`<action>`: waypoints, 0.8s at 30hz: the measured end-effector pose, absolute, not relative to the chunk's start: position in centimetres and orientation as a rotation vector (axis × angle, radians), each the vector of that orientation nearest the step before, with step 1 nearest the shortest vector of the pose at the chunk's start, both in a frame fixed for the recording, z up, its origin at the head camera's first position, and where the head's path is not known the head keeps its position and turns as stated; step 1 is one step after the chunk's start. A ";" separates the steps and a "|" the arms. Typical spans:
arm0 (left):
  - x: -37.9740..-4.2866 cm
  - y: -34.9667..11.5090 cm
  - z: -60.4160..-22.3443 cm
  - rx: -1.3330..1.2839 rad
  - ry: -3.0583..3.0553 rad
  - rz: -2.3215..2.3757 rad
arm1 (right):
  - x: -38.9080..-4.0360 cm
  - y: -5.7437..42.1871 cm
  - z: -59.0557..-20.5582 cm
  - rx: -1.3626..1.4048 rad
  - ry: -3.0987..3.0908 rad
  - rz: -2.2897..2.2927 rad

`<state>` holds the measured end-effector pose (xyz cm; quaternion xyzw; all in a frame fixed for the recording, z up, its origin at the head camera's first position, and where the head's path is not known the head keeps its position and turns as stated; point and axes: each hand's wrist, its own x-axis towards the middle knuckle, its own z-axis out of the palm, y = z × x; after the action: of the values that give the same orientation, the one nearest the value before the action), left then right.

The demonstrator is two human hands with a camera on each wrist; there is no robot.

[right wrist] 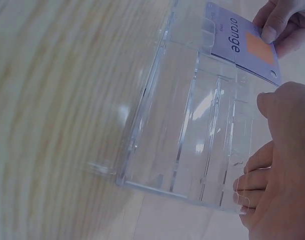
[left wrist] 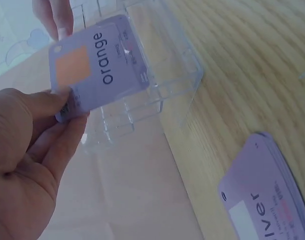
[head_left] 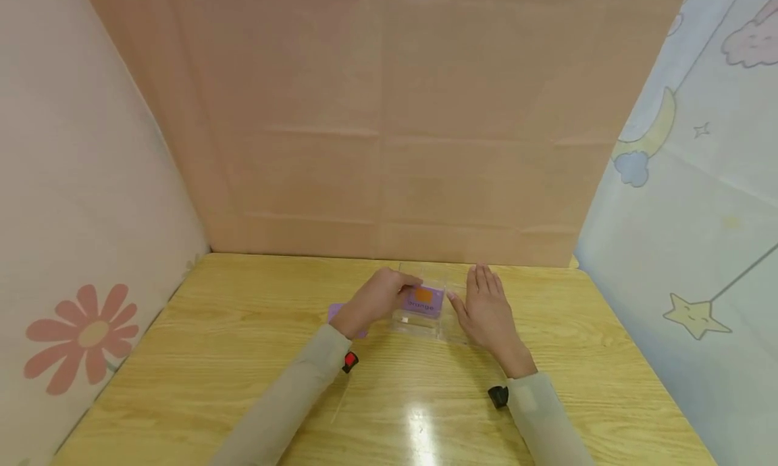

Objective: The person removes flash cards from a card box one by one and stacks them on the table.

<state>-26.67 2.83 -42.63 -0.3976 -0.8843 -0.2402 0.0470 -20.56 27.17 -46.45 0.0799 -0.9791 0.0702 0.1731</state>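
Observation:
A purple flash card [head_left: 423,301] with an orange square and the word "orange" is pinched at one edge by my left hand [head_left: 378,296], thumb on its face. In the left wrist view the card [left wrist: 98,62] lies over a clear plastic divided rack [left wrist: 165,85]; whether it is in a slot I cannot tell. My right hand [head_left: 488,312] rests with straight fingers against the rack's right side. The right wrist view shows the rack's tiered compartments [right wrist: 167,117]. A small stack of purple cards [left wrist: 262,185], a silver one on top, lies beside my left wrist.
The rack and cards lie on a wood-grain table [head_left: 231,358]. A tan sheet [head_left: 377,115] hangs right behind the table's back edge. Patterned cloths hang at the left [head_left: 79,182] and right [head_left: 687,216].

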 end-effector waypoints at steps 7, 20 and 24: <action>-27.9 2.4 -42.7 -1.258 -2.715 -0.943 | -20.5 27.0 -46.5 0.222 -2.795 0.188; -29.2 2.3 -43.0 -1.359 -2.658 -0.978 | -20.7 26.9 -46.3 0.213 -2.774 0.184; -29.3 2.3 -43.2 -1.366 -2.674 -1.008 | -20.7 26.9 -46.6 0.207 -2.779 0.198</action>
<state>-29.26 2.35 -43.23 -0.4313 -0.8442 -0.3181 -0.0129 -20.70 26.92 -46.63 0.0730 -0.9797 0.0698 0.1733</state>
